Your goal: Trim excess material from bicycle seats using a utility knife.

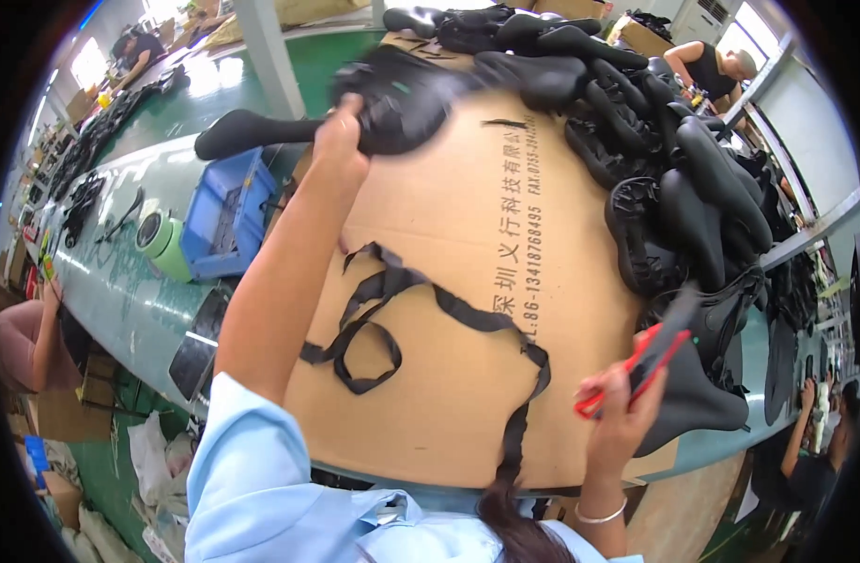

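Raised over the far left of the cardboard sheet [430, 413], my left hand [341, 141] is closed on a black bicycle saddle [397, 108]. Its narrow nose points left, and its wide end is smeared by motion. At the near right, my right hand [621, 408] grips red-handled scissors [657, 355] with dark blades pointing up and away; the blades are blurred. Between my hands, a long black fabric strip [472, 317] lies in loose curls across the cardboard and runs down to its near edge. One black saddle [698, 399] rests just right of the scissors.
A heap of black saddles [693, 206] covers the far and right sides. On the green table to the left stand a blue bin [225, 216] and a light-green round container [165, 246]. A pale post [266, 56] rises behind. Other people work around the edges.
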Tool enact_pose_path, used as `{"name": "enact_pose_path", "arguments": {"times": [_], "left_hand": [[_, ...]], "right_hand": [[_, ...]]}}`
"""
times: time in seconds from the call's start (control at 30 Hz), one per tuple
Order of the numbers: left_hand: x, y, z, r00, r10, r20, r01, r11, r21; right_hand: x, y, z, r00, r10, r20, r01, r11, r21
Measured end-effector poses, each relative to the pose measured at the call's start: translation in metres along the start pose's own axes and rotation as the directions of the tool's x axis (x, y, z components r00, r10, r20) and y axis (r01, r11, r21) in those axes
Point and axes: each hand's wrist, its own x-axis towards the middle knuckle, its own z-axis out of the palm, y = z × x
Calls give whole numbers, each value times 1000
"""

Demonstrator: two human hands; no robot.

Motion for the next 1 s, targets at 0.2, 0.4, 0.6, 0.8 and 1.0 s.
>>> {"name": "enact_pose_path", "arguments": {"times": [0.2,0.4,0.6,0.8,1.0], "left_hand": [[29,-113,86,916,-133,378,-175,716,676],[-38,-219,202,794,-568,217,303,679,668],[-20,-250,229,912,-280,299,-224,271,936],[-10,-263,209,664,348,661,-715,37,698],[-14,-241,227,576,-373,728,-814,-171,556]], "right_hand": [[-48,43,-22,919,391,46,-391,920,-12],[-56,61,-31,940,338,42,-329,933,-147],[-51,54,-28,933,356,62,-339,922,-189],[-50,63,-25,955,239,178,-154,907,-391],[-45,62,-25,965,200,172,-133,932,-338]]}}
